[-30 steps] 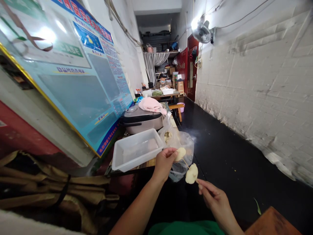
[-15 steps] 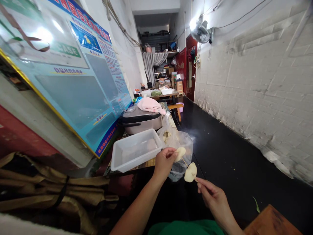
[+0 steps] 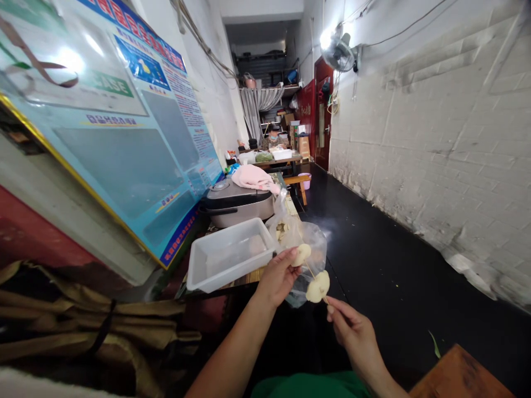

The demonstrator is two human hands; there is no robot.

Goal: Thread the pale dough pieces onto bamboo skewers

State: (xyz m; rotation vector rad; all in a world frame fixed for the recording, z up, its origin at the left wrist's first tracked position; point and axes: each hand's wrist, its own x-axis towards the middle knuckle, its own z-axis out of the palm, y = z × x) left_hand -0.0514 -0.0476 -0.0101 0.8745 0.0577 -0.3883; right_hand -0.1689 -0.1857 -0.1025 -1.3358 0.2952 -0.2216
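Note:
Between finger and thumb, my left hand (image 3: 279, 278) pinches a pale, thin round slice (image 3: 303, 254) of food at the upper end of a thin wooden skewer (image 3: 310, 269). Lower on that stick sits another pale slice (image 3: 318, 287), threaded through its middle. My right hand (image 3: 357, 333) grips the skewer's bottom end, just below this slice. Behind my left hand lies a clear plastic bag (image 3: 313, 237) with more pale pieces inside. A white plastic tray (image 3: 202, 283) stands left of the bag on the table. I cannot tell the kind of food.
A grey lidded appliance (image 3: 244, 213) with a pink cloth (image 3: 254, 178) on top stands behind the tray. A wooden stool (image 3: 460, 376) is at the lower right. Folded brown material (image 3: 136, 326) lies at the lower left. A blue poster board (image 3: 120, 160) leans at the left.
Both hands have shifted slightly left with the skewer. The lower slice has moved a little up and left, nearer my left hand. The tray and bag have stayed in place.

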